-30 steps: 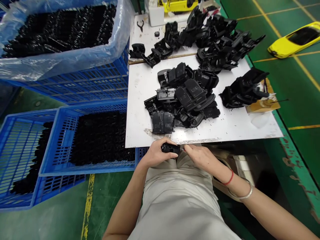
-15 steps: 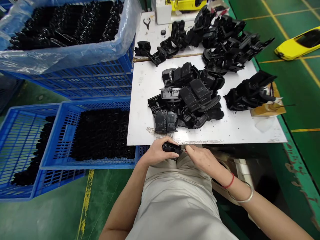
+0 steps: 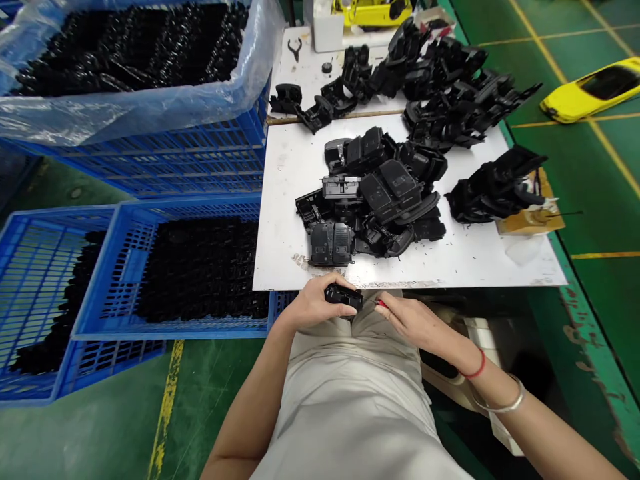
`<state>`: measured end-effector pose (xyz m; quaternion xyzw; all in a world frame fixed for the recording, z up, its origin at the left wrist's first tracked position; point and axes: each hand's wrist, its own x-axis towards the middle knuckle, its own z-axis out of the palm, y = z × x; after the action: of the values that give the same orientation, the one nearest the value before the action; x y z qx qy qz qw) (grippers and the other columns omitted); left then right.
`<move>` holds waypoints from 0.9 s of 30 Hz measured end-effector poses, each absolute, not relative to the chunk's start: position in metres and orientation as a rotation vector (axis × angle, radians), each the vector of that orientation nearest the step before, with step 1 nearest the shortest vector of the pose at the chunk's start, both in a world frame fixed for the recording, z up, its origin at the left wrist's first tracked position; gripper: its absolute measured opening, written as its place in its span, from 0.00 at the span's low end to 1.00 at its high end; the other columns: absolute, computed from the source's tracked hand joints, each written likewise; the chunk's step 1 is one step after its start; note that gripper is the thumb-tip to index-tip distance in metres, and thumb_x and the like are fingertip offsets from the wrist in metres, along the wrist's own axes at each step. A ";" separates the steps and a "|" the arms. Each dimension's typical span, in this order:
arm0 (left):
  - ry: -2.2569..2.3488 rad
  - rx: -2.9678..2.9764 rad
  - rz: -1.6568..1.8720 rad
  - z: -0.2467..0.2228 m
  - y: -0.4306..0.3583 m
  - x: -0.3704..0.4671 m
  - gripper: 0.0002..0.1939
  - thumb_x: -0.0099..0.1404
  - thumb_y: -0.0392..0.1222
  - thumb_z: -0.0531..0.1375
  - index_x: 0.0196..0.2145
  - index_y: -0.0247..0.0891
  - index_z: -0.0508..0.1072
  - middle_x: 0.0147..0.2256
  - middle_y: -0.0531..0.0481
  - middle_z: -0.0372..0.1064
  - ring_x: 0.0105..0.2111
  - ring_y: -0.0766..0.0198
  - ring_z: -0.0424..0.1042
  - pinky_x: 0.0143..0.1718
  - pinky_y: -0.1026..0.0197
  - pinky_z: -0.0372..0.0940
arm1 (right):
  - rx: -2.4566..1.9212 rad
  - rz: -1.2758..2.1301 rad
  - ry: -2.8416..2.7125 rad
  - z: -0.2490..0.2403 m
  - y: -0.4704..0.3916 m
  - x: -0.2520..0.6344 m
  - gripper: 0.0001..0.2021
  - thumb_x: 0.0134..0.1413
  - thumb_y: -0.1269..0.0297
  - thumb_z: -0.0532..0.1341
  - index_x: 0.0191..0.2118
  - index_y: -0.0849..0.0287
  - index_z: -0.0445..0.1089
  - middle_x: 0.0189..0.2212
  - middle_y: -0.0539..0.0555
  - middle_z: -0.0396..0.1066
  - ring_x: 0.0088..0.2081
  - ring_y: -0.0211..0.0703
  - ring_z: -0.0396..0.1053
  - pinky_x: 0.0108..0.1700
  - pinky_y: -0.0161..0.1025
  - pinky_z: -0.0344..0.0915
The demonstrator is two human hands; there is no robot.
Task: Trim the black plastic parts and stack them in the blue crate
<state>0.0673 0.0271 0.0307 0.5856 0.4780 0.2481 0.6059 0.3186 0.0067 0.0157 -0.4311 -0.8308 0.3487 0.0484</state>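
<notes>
Plainly, a black part (image 3: 343,298) is gripped by the left hand (image 3: 313,303) and a red-handled tool (image 3: 381,304) by the right hand (image 3: 415,323)

Beyond the fingers of both hands, much of the view is filled by a white tabletop (image 3: 285,173). To the left of the left fingers and farther out, black pieces are held in a blue crate lined with clear plastic (image 3: 185,160). Nearer those fingers, more dark pieces are carried by a middle blue crate (image 3: 170,331), and beside it others are held by a leftmost blue crate (image 3: 30,280). Well beyond the fingertips, the tabletop's far part is covered by a far heap of black parts (image 3: 440,80); closer, a near heap (image 3: 385,193) is piled straight ahead of them. Far out to the right of the right fingers, a yellow car body (image 3: 595,90) is seen, and nearer, a black cluster (image 3: 493,187) is leaned over a yellowish block (image 3: 530,220).

Far ahead of the left fingers, pliers (image 3: 295,49) are laid near a small round piece (image 3: 327,67). Over the lap, just off the table edge, the black part is clasped between left thumb and fingers. The tool is pinched by the right fingers, which are closed, its thin tip pointed at the part and held slightly apart.
</notes>
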 end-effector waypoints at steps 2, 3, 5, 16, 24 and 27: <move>1.099 1.356 0.565 0.031 0.027 0.067 0.17 0.53 0.45 0.71 0.39 0.38 0.76 0.39 0.48 0.76 0.40 0.57 0.74 0.42 0.59 0.65 | -1.310 1.092 -2.530 0.015 0.007 0.317 0.14 0.71 0.54 0.42 0.34 0.53 0.53 0.21 0.45 0.58 0.21 0.38 0.56 0.25 0.35 0.50; 1.096 1.356 0.560 0.031 0.027 0.067 0.17 0.53 0.46 0.71 0.39 0.38 0.76 0.39 0.48 0.76 0.40 0.57 0.74 0.42 0.59 0.65 | -1.309 1.101 -2.531 0.015 0.008 0.316 0.14 0.71 0.53 0.42 0.34 0.53 0.53 0.21 0.45 0.58 0.21 0.38 0.55 0.25 0.35 0.49; 1.096 1.358 0.555 0.031 0.027 0.066 0.18 0.53 0.46 0.71 0.40 0.38 0.76 0.39 0.47 0.76 0.40 0.56 0.74 0.42 0.59 0.65 | -1.307 1.110 -2.534 0.016 0.008 0.314 0.14 0.71 0.53 0.42 0.34 0.53 0.52 0.21 0.45 0.58 0.21 0.38 0.55 0.25 0.35 0.49; 1.089 1.364 0.582 0.030 0.028 0.067 0.18 0.52 0.45 0.71 0.39 0.37 0.76 0.38 0.47 0.76 0.39 0.57 0.74 0.41 0.60 0.65 | -1.309 1.139 -2.582 0.019 0.015 0.311 0.15 0.71 0.53 0.41 0.33 0.53 0.51 0.21 0.46 0.58 0.21 0.40 0.56 0.26 0.36 0.48; 1.088 1.372 0.605 0.027 0.025 0.067 0.17 0.52 0.45 0.71 0.39 0.37 0.77 0.38 0.47 0.77 0.39 0.57 0.75 0.42 0.60 0.66 | -1.289 1.288 -2.577 0.024 0.021 0.307 0.14 0.71 0.56 0.42 0.31 0.52 0.49 0.21 0.45 0.55 0.21 0.39 0.55 0.26 0.37 0.50; 1.086 1.349 0.608 0.026 0.024 0.067 0.17 0.52 0.44 0.71 0.39 0.37 0.77 0.37 0.47 0.77 0.38 0.57 0.75 0.41 0.60 0.66 | -1.258 1.296 -2.581 0.024 0.023 0.307 0.14 0.71 0.57 0.44 0.31 0.52 0.50 0.21 0.45 0.56 0.21 0.38 0.55 0.26 0.37 0.50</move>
<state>0.0666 0.0244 0.0265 0.5836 0.4700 0.2631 0.6077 0.3065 0.0229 0.0237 -0.3993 -0.8193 0.4114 -0.0040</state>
